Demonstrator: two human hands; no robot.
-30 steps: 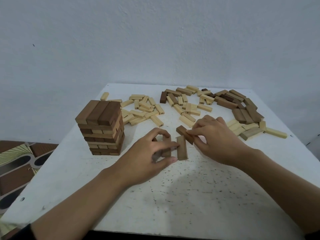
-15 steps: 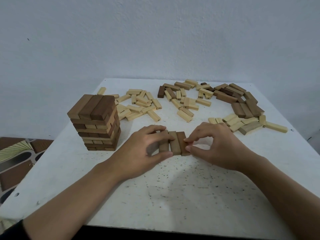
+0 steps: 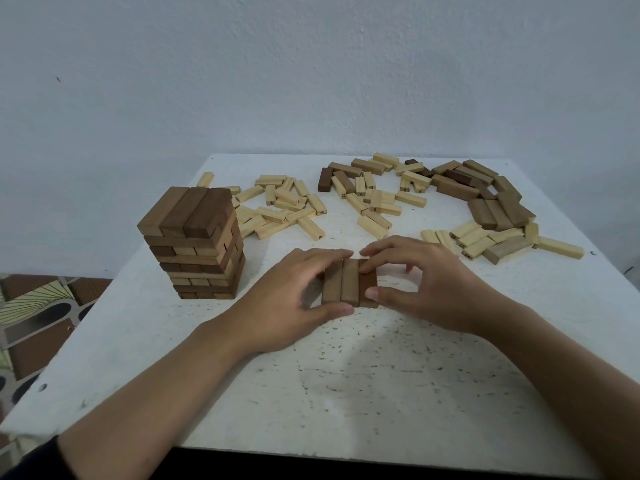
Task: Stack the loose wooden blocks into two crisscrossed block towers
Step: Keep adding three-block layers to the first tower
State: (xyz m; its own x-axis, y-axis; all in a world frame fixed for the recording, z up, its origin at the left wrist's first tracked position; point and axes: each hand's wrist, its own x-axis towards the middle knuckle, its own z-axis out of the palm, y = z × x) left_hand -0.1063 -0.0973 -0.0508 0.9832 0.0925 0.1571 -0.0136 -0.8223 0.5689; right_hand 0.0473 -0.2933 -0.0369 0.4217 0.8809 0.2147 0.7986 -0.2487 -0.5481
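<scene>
Squaring-up is the step I read here. Three dark blocks lie flat and touching as a row (image 3: pixel 349 284) on the table (image 3: pixel 346 393), near its middle and well to the right of the tower (image 3: pixel 197 237) that already stands many layers high. I take the row for the bottom layer of the second tower, so the task looks about half done.

Both hands grasp it. The left hand (image 3: pixel 294 292) closes on it from the left, thumb at the near ends and fingers curled over the far ends. The right hand (image 3: pixel 426 289) pinches from the other side, thumb against the near end of the rightmost block and forefinger on its top toward the far end.

Next I would want both hands to let go straight outward, so no block is dragged out of line. Then three more blocks must be fetched and laid crosswise on the row. Pale blocks (image 3: pixel 284 209) lie scattered behind the hands and dark blocks (image 3: pixel 495 209) at the far right, both within reach. The standing tower mixes the two woods, so I cannot tell which is wanted.
</scene>
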